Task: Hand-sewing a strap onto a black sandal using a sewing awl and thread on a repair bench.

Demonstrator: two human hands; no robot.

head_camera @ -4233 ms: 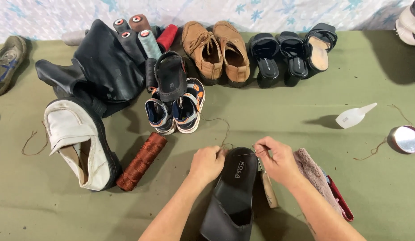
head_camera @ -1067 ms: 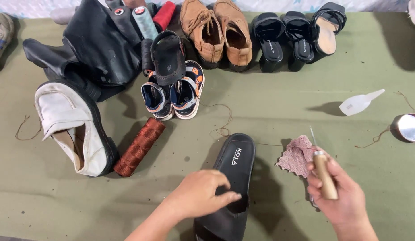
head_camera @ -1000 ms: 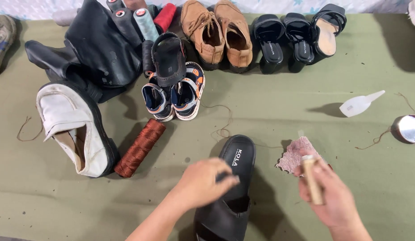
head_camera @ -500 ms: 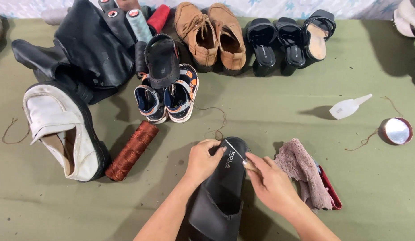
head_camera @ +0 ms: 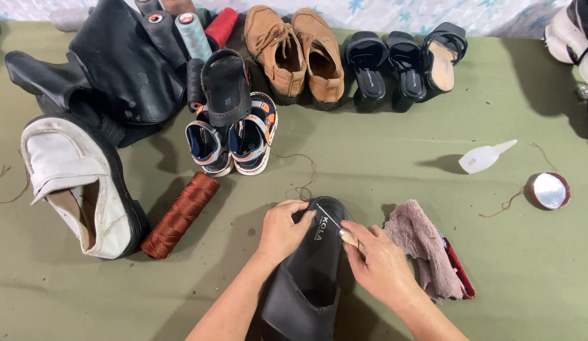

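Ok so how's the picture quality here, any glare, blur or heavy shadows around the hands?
Head view: sharp and evenly lit, no motion blur on the left hand or right hand. Soft shadows fall left of the black slide sandal and of the white squeeze bottle. The only glare is on the round shiny lid. Edges bend slightly, wide-angle.

Two tan lace-up shoes point(head_camera: 298, 52) at 12 o'clock; three black sandals point(head_camera: 404, 68) at 1; two child sandals point(head_camera: 232, 139); one black slide point(head_camera: 309, 271); one rust thread spool point(head_camera: 179, 207) at 9; one white shoe point(head_camera: 76, 183).

Left hand point(head_camera: 282, 228) gripping black slide sandal point(head_camera: 309, 271), right hand point(head_camera: 381, 265) pressing awl point(head_camera: 337, 226) into it
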